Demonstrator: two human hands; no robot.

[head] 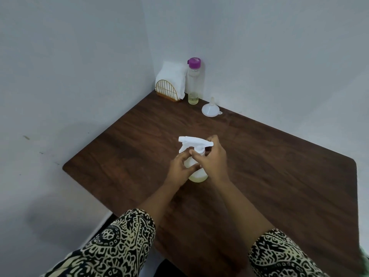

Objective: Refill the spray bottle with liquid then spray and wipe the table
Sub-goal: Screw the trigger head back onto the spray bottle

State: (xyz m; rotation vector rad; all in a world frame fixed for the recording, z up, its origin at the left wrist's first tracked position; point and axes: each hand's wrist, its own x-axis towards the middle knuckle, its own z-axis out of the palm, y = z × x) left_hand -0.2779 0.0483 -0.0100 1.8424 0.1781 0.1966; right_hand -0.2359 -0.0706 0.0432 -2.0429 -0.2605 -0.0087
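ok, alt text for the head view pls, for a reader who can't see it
A person's left hand and right hand grip a white spray bottle standing on a dark wooden table. By the wall corner beyond: a napkin holder, a purple-capped bottle nearly empty, and an inverted white funnel.

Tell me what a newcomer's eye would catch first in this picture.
The left hand and right hand grip a white spray bottle standing in the middle of the dark wooden table. In the far corner stand a purple-capped clear bottle, a white funnel and a gold wire napkin holder.
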